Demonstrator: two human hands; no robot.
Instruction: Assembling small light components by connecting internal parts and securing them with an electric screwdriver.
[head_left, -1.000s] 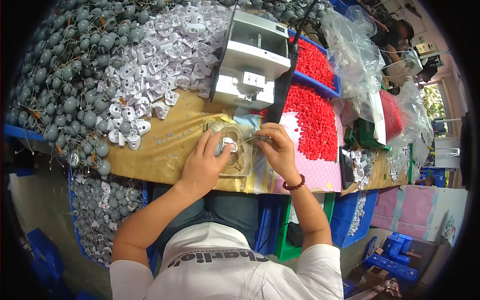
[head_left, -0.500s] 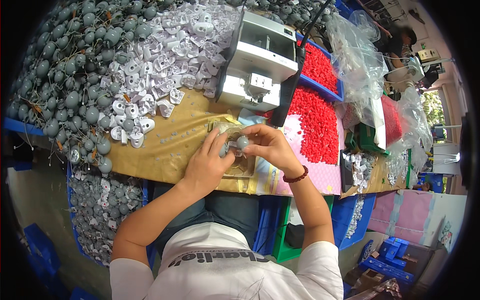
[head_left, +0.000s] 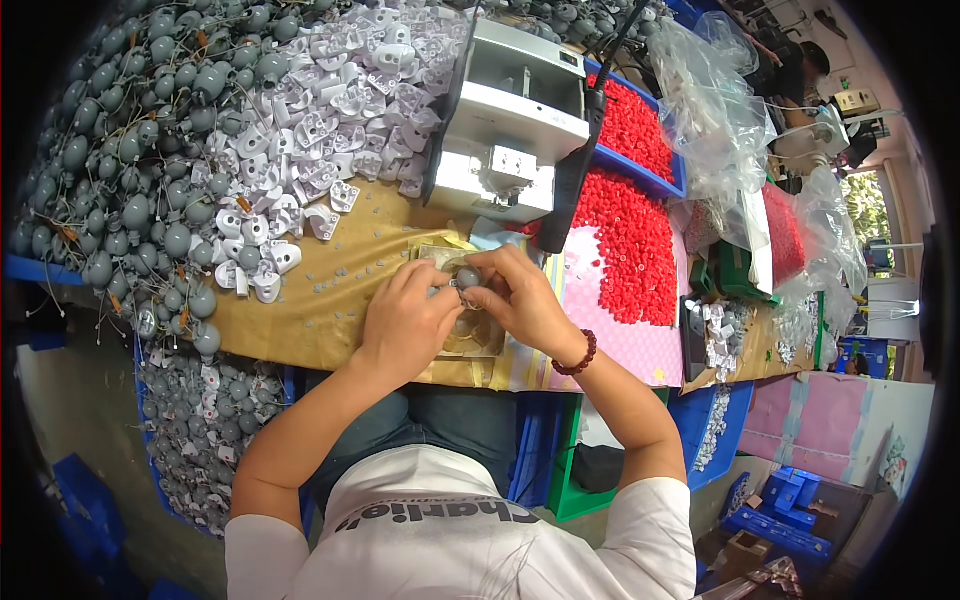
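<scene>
Near the table's front edge, a squarish block would serve best as a firm rest for both wrists' fine work. The left hand arches over its left side; fingers hide whether it grips anything. The right hand angles in opposite, thumb and forefinger pinching a grey ball above the block: light, steady pressure suits it.

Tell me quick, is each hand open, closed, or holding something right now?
Left hand: curled inward; whether it grips anything can't be told.
Right hand: closed, pinching a gray ball.
</scene>
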